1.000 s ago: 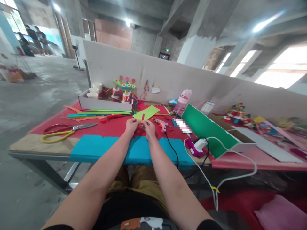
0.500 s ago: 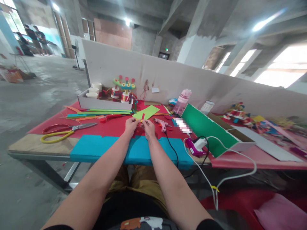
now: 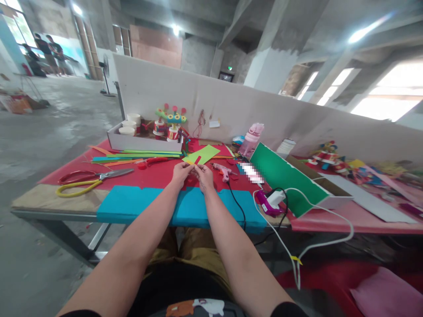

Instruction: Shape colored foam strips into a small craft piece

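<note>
Close together over the table's front half, both my hands work with closed fingers. Between the fingertips of my left hand (image 3: 181, 173) is a small yellow paper strip (image 3: 189, 163). My right hand (image 3: 205, 178) pinches the lower end of a short red paper strip (image 3: 198, 160), which leans up and to the right. The two strips meet at the fingertips; whether they are joined I cannot tell. Just beyond lies a light green paper sheet (image 3: 206, 154). A pink glue gun (image 3: 225, 172) rests right of my right hand, its black cord running toward me.
Large scissors (image 3: 89, 179) and red-handled pliers (image 3: 150, 163) lie to the left. Behind them are coloured paper strips (image 3: 132, 155) and a box (image 3: 145, 143) with paper cups and cup figures. A green-sided box (image 3: 287, 176), a purple power adapter (image 3: 269, 204) and looped white cable are at right.
The red strip has tilted from nearly upright to leaning right. Less of the yellow strip shows between the fingers. Both hands stay in almost the same place.
</note>
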`<state>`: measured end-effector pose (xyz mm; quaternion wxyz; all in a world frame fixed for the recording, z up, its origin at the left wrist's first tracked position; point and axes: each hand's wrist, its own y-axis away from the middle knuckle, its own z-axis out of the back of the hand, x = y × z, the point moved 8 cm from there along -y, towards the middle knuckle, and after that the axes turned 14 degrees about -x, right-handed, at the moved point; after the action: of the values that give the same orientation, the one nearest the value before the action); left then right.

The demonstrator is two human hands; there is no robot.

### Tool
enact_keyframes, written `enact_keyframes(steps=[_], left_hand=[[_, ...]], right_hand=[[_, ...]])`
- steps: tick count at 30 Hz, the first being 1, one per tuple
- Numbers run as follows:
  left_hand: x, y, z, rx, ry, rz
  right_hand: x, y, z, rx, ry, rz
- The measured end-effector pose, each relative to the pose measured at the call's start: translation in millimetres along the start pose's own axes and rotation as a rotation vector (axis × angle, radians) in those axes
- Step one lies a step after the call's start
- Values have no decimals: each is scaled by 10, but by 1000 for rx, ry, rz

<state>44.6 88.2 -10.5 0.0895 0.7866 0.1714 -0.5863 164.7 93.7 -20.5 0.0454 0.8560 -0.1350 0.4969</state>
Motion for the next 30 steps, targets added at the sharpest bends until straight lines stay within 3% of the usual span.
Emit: enact_keyframes(steps=[23,30], left_hand=[[-4,-30,14,-19,-58,-39],[-2,-42,27,-26,-82,-63]], right_hand=[[16,-15,25,-33,-27,14],[-5,5,5,8,-48,-43]])
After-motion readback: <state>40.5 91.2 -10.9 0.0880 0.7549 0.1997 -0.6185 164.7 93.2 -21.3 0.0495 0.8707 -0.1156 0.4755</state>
